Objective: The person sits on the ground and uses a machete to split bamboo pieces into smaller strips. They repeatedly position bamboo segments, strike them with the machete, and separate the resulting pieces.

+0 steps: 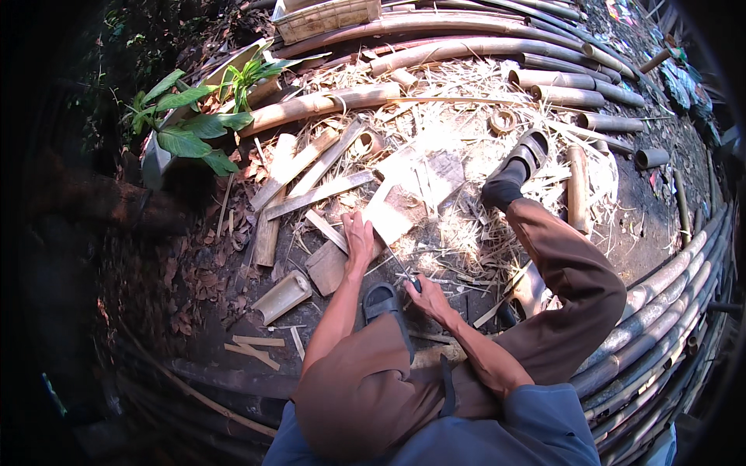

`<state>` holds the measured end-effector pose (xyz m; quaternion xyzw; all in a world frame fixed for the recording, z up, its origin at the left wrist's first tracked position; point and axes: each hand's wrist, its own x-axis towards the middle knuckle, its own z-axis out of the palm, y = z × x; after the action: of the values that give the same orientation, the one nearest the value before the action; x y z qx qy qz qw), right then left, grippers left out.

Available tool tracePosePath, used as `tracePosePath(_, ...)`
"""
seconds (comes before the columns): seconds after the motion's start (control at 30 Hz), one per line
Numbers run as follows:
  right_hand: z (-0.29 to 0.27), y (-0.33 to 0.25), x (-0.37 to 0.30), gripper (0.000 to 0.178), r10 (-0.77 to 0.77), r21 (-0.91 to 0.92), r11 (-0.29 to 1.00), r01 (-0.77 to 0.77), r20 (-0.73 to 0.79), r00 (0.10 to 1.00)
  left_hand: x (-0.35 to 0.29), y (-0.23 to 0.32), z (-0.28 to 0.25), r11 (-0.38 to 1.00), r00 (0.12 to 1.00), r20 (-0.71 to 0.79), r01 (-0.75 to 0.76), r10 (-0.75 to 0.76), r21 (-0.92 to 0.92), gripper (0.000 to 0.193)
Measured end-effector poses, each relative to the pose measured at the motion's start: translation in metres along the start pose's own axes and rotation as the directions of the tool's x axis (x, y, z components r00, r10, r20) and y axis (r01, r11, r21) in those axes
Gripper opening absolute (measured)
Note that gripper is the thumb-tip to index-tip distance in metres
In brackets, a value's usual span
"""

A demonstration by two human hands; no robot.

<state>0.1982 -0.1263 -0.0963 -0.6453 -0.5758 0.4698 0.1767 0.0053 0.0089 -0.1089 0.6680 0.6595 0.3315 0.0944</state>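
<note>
My right hand [432,300] is wrapped round the dark handle of a knife [396,259], just in front of my body. Its thin blade slants up and left toward my left hand [359,239]. My left hand is closed at the lower end of a pale split bamboo piece [378,200]; my fingers hide part of this end. Beneath lies a wooden block [326,268], partly covered by my hand and forearm. Bright sunlight washes out the wood beyond the blade, so the exact contact between blade and bamboo is unclear.
Split bamboo slats [320,193] lie left of my hands. A short bamboo section [282,298] rests nearer me. Pale shavings [474,225] litter the ground. Long bamboo poles [660,311] line the right; more poles [482,48] and a crate [326,22] stand beyond. Leafy plants [186,116] grow at left.
</note>
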Motion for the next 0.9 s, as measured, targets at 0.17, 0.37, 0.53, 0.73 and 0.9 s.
tracePosePath(0.17,-0.026,-0.012,-0.015,0.038,-0.050,0.057,0.996,0.063,-0.209,0.977,-0.013,0.004,-0.063,0.081,0.537,0.694,0.814,-0.480,-0.575,0.033)
tracePosePath(0.37,-0.065,-0.059,0.014,0.030,-0.490,-0.287,0.832,0.475,0.020,0.871,-0.043,0.041,-0.146,-0.024,0.578,0.756,0.789,-0.307,-0.613,0.028)
tracePosePath(0.53,-0.104,-0.065,0.053,0.023,-0.266,-0.324,0.915,0.242,-0.034,0.963,-0.083,0.076,-0.191,0.084,0.607,0.749,0.788,-0.266,-0.610,0.028)
tracePosePath(0.73,-0.110,-0.102,0.032,0.022,-0.349,-0.412,0.859,0.303,-0.040,0.936,-0.126,0.033,-0.179,0.573,0.730,0.414,0.683,-0.543,-0.453,0.037)
tracePosePath(0.9,-0.083,-0.108,-0.009,0.025,-0.404,-0.547,0.701,0.458,0.225,0.887,-0.092,0.073,-0.166,0.567,0.712,0.338,0.698,-0.615,-0.438,0.024)
